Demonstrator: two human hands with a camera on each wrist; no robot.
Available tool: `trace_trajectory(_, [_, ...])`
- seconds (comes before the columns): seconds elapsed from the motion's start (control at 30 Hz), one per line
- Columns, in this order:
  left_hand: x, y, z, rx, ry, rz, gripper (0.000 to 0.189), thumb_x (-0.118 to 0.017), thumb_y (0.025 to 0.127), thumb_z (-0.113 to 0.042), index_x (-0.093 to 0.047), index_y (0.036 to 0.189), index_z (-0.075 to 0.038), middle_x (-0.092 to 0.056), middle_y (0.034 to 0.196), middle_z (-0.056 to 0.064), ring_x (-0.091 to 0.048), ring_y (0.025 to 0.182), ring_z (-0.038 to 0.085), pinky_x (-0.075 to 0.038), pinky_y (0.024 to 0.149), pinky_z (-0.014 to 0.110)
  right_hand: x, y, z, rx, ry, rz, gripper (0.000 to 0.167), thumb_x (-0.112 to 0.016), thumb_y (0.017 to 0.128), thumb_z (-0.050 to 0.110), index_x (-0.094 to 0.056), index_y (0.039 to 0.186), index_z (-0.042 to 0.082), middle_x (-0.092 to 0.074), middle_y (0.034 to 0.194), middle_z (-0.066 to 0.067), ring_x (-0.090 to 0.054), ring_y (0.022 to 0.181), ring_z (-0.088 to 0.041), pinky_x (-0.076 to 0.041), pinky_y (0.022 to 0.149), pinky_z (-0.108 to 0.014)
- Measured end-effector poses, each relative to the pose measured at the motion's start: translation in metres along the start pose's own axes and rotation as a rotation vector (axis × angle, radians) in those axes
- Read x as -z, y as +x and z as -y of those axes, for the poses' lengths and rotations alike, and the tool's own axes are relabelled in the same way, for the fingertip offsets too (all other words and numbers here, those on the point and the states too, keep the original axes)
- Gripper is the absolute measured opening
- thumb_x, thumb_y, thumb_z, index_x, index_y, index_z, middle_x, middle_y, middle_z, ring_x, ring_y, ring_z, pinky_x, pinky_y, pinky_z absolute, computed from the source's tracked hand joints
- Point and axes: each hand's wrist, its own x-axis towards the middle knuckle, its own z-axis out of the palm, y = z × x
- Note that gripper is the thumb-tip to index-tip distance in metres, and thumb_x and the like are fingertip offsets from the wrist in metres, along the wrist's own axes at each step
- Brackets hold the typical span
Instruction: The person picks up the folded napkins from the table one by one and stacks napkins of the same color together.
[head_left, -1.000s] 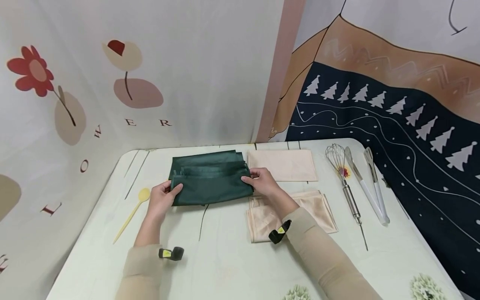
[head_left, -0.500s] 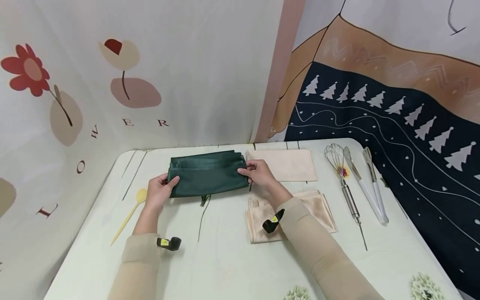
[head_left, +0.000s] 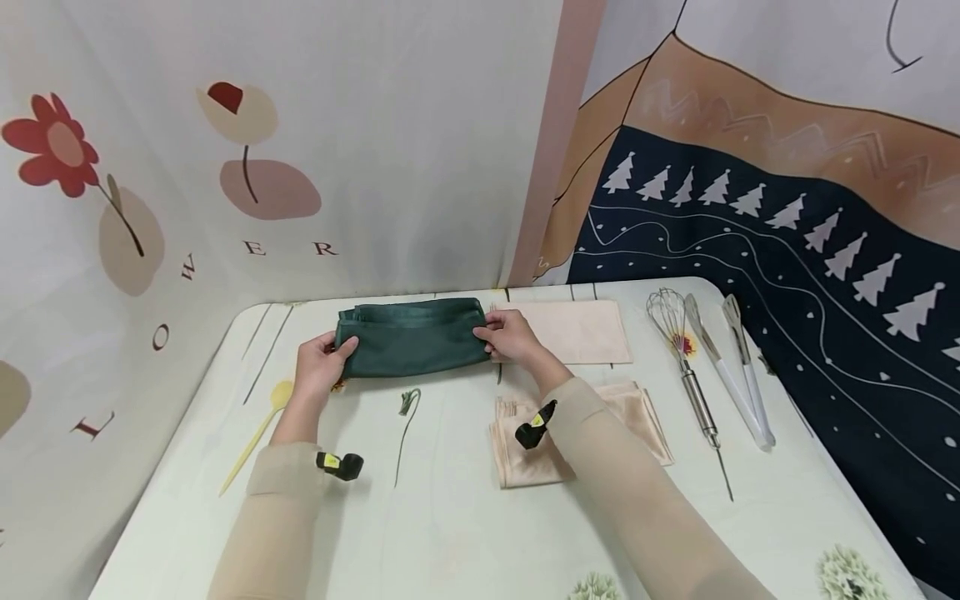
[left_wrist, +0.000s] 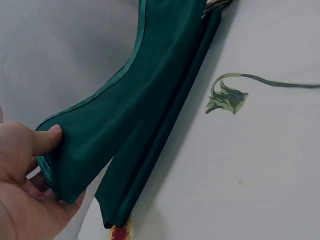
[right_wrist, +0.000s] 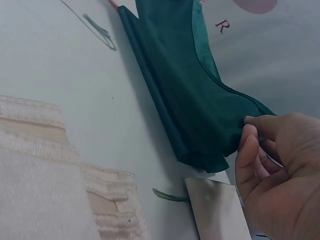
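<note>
A dark green cloth [head_left: 416,346], folded into a long strip of several layers, is held up at its two ends near the back of the table. My left hand [head_left: 318,367] pinches its left end, thumb on the near face and fingers behind. At the other end my right hand [head_left: 513,337] pinches the corner between thumb and fingers. In the left wrist view the cloth's upper layer [left_wrist: 100,125] is lifted and sags between the hands, while a lower fold hangs close to the tabletop. Whether that fold touches the table I cannot tell.
Right of the green cloth lies a flat pale pink cloth [head_left: 577,329], with a folded peach satin cloth [head_left: 641,421] nearer. A whisk [head_left: 697,392] and white-handled tongs [head_left: 731,379] lie at the right. A yellow spoon [head_left: 258,433] is beside my left forearm. Printed curtains stand behind the table.
Both hands have moved away from me toward the back of the table with the green cloth. Its near edge has shifted back, uncovering a printed flower stem on the tablecloth.
</note>
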Motion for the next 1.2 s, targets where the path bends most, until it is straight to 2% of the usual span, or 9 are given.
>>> trace_trajectory(0.17, [-0.003,0.005,-0.001,0.046,-0.049,-0.020,0.049,-0.061,0.103,-0.030,-0.056,0.142,-0.001,-0.056,0.141,0.022,-0.053,0.127,0.031,-0.045,0.108,0.043,-0.003,0.008,-0.001,0.013,-0.033,-0.008,0.030,-0.067,0.099,0.012,-0.064,0.126,-0.001,-0.058,0.094,-0.007,-0.059,0.061,-0.008,-0.052,0.054,-0.020])
trace_trajectory(0.37, [-0.006,0.009,-0.001,0.061,-0.070,-0.045,0.050,-0.061,0.103,-0.029,-0.055,0.144,-0.001,-0.055,0.140,0.022,-0.053,0.126,0.032,-0.045,0.108,0.043,-0.004,0.015,0.001,0.013,-0.051,-0.028,0.032,-0.066,0.099,0.011,-0.063,0.128,-0.002,-0.061,0.098,-0.011,-0.059,0.061,-0.009,-0.053,0.056,-0.021])
trace_trajectory(0.53, [-0.004,0.014,0.000,0.080,-0.086,-0.052,0.049,-0.061,0.103,-0.028,-0.054,0.144,-0.001,-0.052,0.146,0.021,-0.050,0.132,0.032,-0.042,0.111,0.045,-0.006,0.021,0.001,-0.002,-0.021,-0.028,0.036,-0.066,0.099,0.011,-0.061,0.132,-0.002,-0.063,0.103,-0.013,-0.059,0.062,-0.009,-0.053,0.057,-0.020])
trace_trajectory(0.83, [-0.001,0.022,0.002,0.088,-0.089,-0.047,0.050,-0.061,0.103,-0.028,-0.053,0.146,-0.003,-0.052,0.146,0.021,-0.051,0.131,0.032,-0.043,0.110,0.044,-0.012,0.027,0.000,-0.026,-0.050,-0.061,0.030,-0.068,0.099,0.015,-0.065,0.126,0.003,-0.065,0.102,-0.009,-0.056,0.060,-0.011,-0.049,0.058,-0.023])
trace_trajectory(1.03, [-0.004,0.027,0.008,0.094,-0.088,-0.041,0.050,-0.061,0.103,-0.028,-0.054,0.145,-0.001,-0.051,0.147,0.021,-0.049,0.134,0.033,-0.042,0.111,0.045,-0.014,0.031,-0.003,-0.055,-0.035,-0.070,0.032,-0.068,0.099,0.014,-0.064,0.128,0.002,-0.066,0.105,-0.010,-0.055,0.058,-0.009,-0.051,0.059,-0.023])
trace_trajectory(1.2, [-0.005,0.029,0.014,0.101,-0.072,-0.037,0.048,-0.061,0.103,-0.027,-0.056,0.142,0.000,-0.050,0.148,0.022,-0.047,0.136,0.035,-0.042,0.111,0.047,-0.016,0.033,-0.007,-0.073,-0.066,-0.071,0.032,-0.068,0.099,0.016,-0.065,0.127,0.003,-0.065,0.105,-0.010,-0.054,0.057,-0.009,-0.050,0.057,-0.022])
